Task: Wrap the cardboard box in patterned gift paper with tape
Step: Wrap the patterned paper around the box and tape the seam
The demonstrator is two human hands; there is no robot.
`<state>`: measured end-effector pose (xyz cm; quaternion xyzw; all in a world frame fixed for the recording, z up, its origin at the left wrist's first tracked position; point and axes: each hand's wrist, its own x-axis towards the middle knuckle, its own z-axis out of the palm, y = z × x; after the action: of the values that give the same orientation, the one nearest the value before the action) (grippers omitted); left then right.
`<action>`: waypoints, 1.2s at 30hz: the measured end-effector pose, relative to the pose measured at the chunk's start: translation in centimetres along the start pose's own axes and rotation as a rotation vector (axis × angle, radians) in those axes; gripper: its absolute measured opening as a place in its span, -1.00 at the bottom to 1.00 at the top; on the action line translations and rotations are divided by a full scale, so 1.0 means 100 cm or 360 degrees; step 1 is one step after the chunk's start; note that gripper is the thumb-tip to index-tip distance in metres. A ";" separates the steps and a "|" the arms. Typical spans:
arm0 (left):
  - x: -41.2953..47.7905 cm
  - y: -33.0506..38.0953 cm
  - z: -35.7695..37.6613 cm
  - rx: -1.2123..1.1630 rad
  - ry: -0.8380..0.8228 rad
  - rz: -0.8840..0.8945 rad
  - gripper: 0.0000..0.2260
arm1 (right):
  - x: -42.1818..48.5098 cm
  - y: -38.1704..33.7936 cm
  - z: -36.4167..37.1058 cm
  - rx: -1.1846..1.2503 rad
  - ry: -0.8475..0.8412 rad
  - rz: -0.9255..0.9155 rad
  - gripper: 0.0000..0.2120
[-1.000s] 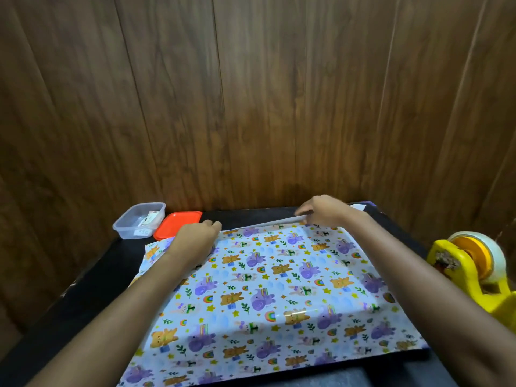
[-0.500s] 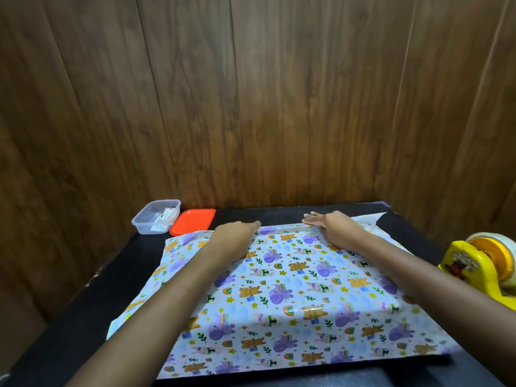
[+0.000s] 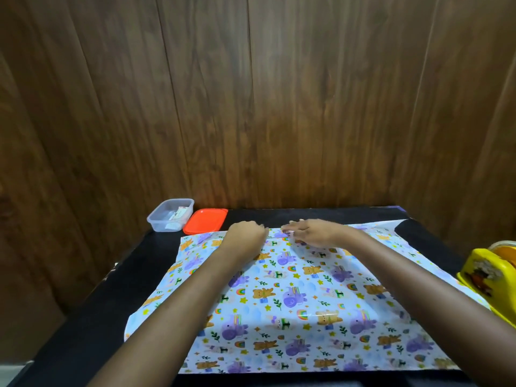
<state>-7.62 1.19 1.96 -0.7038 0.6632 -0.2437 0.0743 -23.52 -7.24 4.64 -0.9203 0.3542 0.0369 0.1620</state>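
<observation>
The patterned gift paper (image 3: pixel 293 300), white with purple and brown cartoon animals, lies spread flat on the black table (image 3: pixel 92 317). Both hands rest on its far edge, close together near the middle. My left hand (image 3: pixel 245 234) lies palm down on the paper with its fingers slightly bent. My right hand (image 3: pixel 314 231) presses the paper with straight fingers pointing left. The paper's far right corner (image 3: pixel 391 226) curls up and shows its white underside. No cardboard box is in view. A yellow tape dispenser (image 3: pixel 487 277) with a tape roll stands at the right edge.
A clear plastic tub (image 3: pixel 170 215) with small items inside sits at the back left, its orange lid (image 3: pixel 206 224) beside it and touching the paper's far corner. Wooden panel walls close in the table at the back and on both sides.
One second ago both hands held the paper's curled far edge, well apart. They have since laid it flat and slid toward each other along that edge.
</observation>
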 end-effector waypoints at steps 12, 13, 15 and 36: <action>-0.045 -0.075 0.014 0.0052 -0.0283 -0.0279 -0.77 | 0.011 -0.006 0.029 -0.0188 0.0014 0.0046 -0.53; -0.049 -0.079 0.015 0.0057 -0.0311 -0.0274 -0.79 | 0.011 -0.006 0.029 -0.0180 0.0020 0.0052 -0.53; -0.050 -0.086 0.015 0.0067 -0.0338 -0.0282 -0.80 | 0.010 -0.007 0.030 -0.0166 0.0029 0.0064 -0.54; -0.011 0.013 -0.001 -0.0845 -0.0486 -0.0184 -0.48 | -0.021 0.037 0.021 0.0019 0.0175 0.0585 -0.33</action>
<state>-8.80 2.16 1.22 -0.7636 0.6437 0.0428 -0.0275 -27.45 -7.81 1.99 -0.8397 0.5250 0.0134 0.1383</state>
